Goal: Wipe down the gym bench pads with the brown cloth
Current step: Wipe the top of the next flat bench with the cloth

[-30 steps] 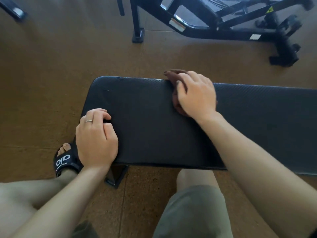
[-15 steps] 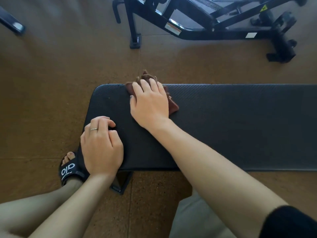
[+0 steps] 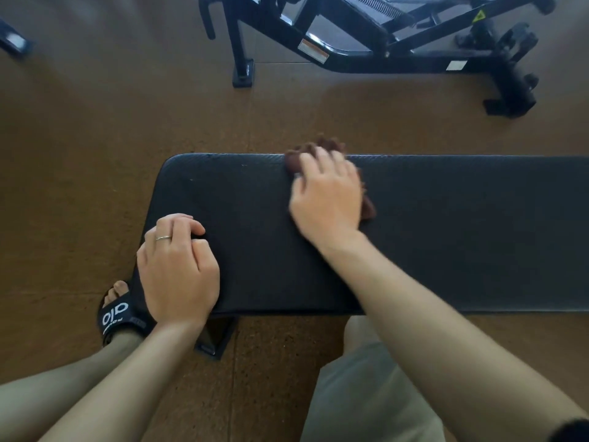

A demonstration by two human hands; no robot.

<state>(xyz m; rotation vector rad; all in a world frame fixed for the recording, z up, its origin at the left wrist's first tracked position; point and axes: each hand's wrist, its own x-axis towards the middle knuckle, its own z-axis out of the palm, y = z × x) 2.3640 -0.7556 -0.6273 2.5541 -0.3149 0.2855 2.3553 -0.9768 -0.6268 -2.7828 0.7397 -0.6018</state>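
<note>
At the far left a foot in a black slide sandal (image 3: 116, 315) stands on the brown cork floor (image 3: 79, 173), just beside the near left corner of the pad (image 3: 446, 237). The left hand (image 3: 178, 269) rests on that same corner, a thin ring (image 3: 163, 238) on one finger; its fingers (image 3: 173, 223) are curled under and pressed close together against the black surface, holding nothing that I can see. Below the pad's near edge a black leg foot (image 3: 214, 338) of the frame shows on the floor. Further right, at the far edge of the pad and well apart from the left hand, lies the brown cloth (image 3: 368, 210), bunched up; part of it sticks out past the far edge and part trails out to the right of the hand. The right hand (image 3: 328, 199) lies palm down on top of it, blurred, its fingers (image 3: 307, 162) slightly spread and bent over the cloth, pressing it to the pad. The pad runs on rightward out of view. Near its near edge a knee in grey-green shorts (image 3: 366, 393) shows. Beyond the pad, across the floor at the top right, stands a black machine frame (image 3: 398, 62) with white labels and a yellow warning sticker.
</note>
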